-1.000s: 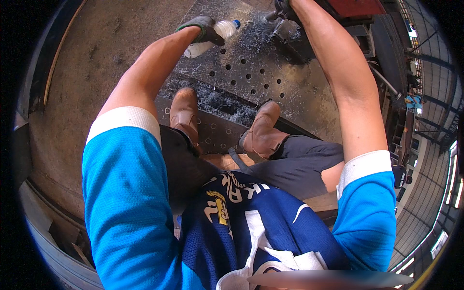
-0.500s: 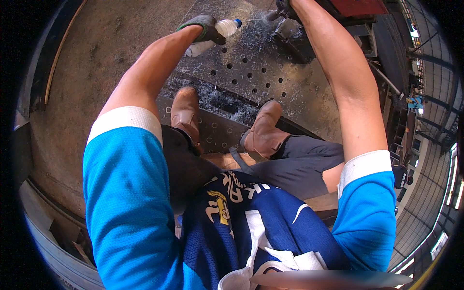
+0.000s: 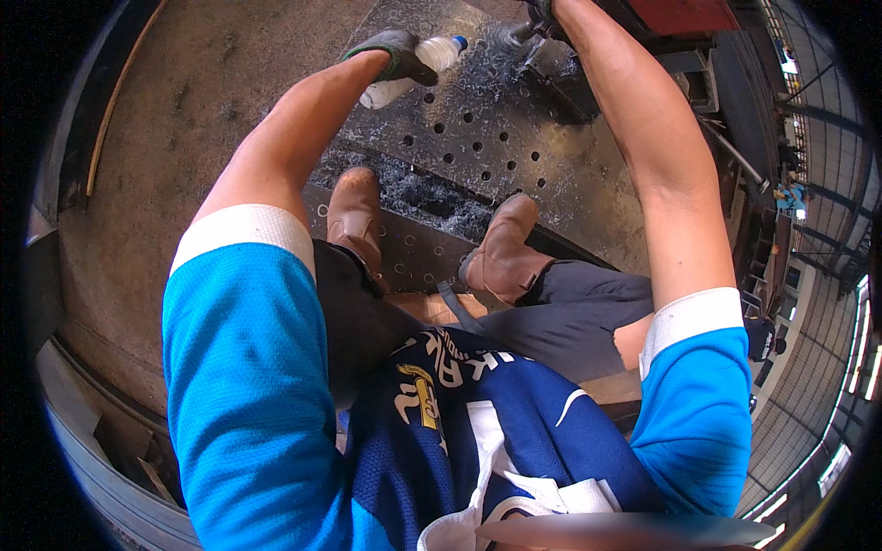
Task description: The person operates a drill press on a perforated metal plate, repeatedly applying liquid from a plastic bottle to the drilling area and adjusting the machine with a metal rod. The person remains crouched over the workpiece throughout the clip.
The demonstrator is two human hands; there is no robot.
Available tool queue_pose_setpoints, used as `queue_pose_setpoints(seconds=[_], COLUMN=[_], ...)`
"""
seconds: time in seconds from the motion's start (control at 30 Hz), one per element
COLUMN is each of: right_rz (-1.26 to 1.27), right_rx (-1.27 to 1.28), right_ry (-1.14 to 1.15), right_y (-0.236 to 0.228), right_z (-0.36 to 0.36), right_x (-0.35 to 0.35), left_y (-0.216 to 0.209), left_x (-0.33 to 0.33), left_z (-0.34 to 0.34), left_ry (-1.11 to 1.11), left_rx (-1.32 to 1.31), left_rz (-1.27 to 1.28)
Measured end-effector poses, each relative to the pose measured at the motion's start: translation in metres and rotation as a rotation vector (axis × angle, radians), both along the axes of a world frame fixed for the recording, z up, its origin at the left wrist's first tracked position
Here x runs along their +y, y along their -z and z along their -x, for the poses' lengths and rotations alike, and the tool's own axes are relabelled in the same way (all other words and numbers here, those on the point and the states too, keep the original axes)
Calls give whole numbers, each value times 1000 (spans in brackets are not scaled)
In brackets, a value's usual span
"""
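My left hand (image 3: 397,55), in a dark glove with a green cuff, is closed around a clear plastic bottle (image 3: 435,55) with a blue cap. The bottle lies tilted, its cap end pointing right toward a metal rod-like tool (image 3: 519,35) above the plate. At the top edge my right hand (image 3: 542,15), also in a dark glove, is partly cut off by the frame. Its fingers look curled, but what they hold is hidden. Just below it stands a metal block (image 3: 549,57) with shavings around it.
A dark metal plate (image 3: 588,174) with several round holes carries scattered shavings. More shavings (image 3: 404,188) fill a gap near my brown boots (image 3: 355,207). A red part (image 3: 680,14) is at the upper right, with a metal bar (image 3: 738,154) below it.
My left hand and the bottle have shifted slightly to the right. My right hand stays at nearly the same place by the tool.
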State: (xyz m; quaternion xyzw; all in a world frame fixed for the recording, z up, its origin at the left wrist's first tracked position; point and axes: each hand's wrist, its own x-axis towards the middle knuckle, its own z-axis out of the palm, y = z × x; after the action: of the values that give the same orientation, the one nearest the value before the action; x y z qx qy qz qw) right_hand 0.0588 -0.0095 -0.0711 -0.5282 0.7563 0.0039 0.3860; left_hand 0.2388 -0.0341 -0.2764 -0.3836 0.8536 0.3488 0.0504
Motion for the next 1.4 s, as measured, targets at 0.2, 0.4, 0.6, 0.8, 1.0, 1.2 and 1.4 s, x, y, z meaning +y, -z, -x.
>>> queue_pose_setpoints(seconds=[0.2, 0.4, 0.6, 0.8, 1.0, 1.2, 1.4], right_rz=[45, 37, 73, 55, 59, 39, 78], right_rx=[72, 111, 148, 82, 69, 104, 156], right_ry=[-217, -181, -231, -168, -155, -114, -303], right_y=[19, 13, 21, 20, 21, 28, 30], right_z=[13, 8, 9, 8, 5, 15, 13], right_x=[-7, -3, -8, -5, -7, -9, -11], left_y=[-1, 1, 4, 6, 8, 1, -3], left_x=[-1, -1, 0, -1, 1, 0, 1], left_z=[-1, 0, 3, 5, 7, 5, 4], left_ry=[25, 20, 18, 13, -30, -1, 11], left_rx=[-44, -31, -50, -30, 20, -61, -81], left_rz=[28, 14, 39, 26, 59, 19, 39])
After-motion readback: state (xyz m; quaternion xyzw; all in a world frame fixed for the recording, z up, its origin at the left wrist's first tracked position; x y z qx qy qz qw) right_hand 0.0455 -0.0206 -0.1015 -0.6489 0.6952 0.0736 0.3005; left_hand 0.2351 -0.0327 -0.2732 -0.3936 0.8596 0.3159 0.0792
